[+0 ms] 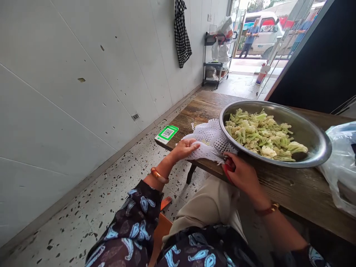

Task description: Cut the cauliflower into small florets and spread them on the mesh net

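Observation:
White foam netting (207, 132) lies bunched on the wooden table's near edge, left of a large steel bowl. My left hand (185, 148) pinches a part of this netting between thumb and fingers. In my right hand (241, 171) is a pair of scissors with red handles (228, 168), its blades pointing left against the netting. How far the blades are apart I cannot tell. Cut cauliflower florets (258, 133) fill much of the steel bowl (317, 150), whose left rim overlaps the netting.
A green and white QR code card (167, 134) sits at the left corner of the wooden table (292, 185). A clear plastic bag (342, 159) is at right. Beyond stand a shelf cart (218, 65), a bucket (262, 74) and a person (251, 35) outside.

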Tool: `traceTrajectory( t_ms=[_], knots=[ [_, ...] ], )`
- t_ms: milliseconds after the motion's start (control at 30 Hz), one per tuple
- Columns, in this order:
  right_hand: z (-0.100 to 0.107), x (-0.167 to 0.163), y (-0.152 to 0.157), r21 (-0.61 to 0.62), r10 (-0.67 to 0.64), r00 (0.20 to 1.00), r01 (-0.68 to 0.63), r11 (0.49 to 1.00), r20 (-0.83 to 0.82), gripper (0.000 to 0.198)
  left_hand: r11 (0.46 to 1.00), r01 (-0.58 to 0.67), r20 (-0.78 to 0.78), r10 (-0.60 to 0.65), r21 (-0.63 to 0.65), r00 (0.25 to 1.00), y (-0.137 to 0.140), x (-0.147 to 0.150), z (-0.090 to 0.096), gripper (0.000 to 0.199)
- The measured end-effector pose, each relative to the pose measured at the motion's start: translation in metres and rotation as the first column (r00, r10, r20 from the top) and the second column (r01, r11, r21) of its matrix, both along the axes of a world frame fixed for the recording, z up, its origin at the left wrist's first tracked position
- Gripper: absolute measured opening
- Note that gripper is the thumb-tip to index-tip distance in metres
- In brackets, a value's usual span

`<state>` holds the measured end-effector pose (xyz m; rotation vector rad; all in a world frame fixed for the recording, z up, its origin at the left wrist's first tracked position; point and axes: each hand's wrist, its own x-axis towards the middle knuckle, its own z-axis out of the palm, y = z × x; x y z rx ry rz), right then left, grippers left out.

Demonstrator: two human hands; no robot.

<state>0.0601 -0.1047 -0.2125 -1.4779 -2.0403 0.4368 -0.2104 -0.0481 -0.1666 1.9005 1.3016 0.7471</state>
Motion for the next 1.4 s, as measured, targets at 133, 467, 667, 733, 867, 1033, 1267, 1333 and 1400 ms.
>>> traceTrajectory(
  t_ms=[133, 467, 667, 733, 867, 1033, 1267, 1333, 1400],
  knots=[
    [-0.002, -0.001, -0.003, 0.05, -0.013, 1.0, 0.014, 0.999, -0.011, 0.042, 0.963, 0.129, -0.26, -0.065, 0.238, 0.963, -0.035, 0.004, -0.005, 0.033],
    [0.0, -0.006, -0.006, 0.198, 0.119, 0.985, -0.093, 0.976, -0.125, 0.04, 0.911, 0.102, -0.445, 0.096, 0.399, 0.89, -0.058, 0.021, -0.005, 0.053],
    [0.042, -0.03, 0.005, 0.224, -0.005, 0.968, 0.063, 0.972, -0.252, 0.038, 0.886, 0.153, -0.518, 0.109, 0.437, 0.849, -0.054, 0.026, -0.023, 0.033],
    [0.051, -0.045, 0.019, 0.214, 0.081, 0.977, -0.037, 0.976, -0.198, 0.039, 0.867, 0.132, -0.523, 0.162, 0.481, 0.837, -0.058, 0.026, -0.035, 0.035],
    [0.046, -0.073, 0.052, 0.133, 0.184, 0.983, -0.185, 0.974, 0.016, 0.041, 0.831, 0.175, -0.529, 0.161, 0.528, 0.833, -0.064, 0.021, -0.052, 0.043],
    [0.034, -0.085, 0.075, 0.07, 0.222, 0.964, -0.234, 0.97, 0.144, 0.037, 0.813, 0.222, -0.533, 0.125, 0.538, 0.837, -0.059, 0.01, -0.057, 0.043],
    [0.038, -0.083, 0.077, 0.039, 0.217, 0.96, -0.227, 0.973, 0.176, 0.04, 0.815, 0.238, -0.51, 0.082, 0.529, 0.856, -0.053, 0.005, -0.052, 0.046],
    [0.038, -0.082, 0.076, 0.041, 0.211, 0.967, -0.218, 0.975, 0.142, 0.036, 0.819, 0.235, -0.509, 0.078, 0.523, 0.857, -0.054, 0.006, -0.05, 0.047],
    [0.039, -0.082, 0.076, 0.052, 0.193, 0.978, -0.197, 0.979, 0.081, 0.032, 0.829, 0.225, -0.505, 0.078, 0.512, 0.86, -0.054, 0.005, -0.05, 0.048]
  ],
)
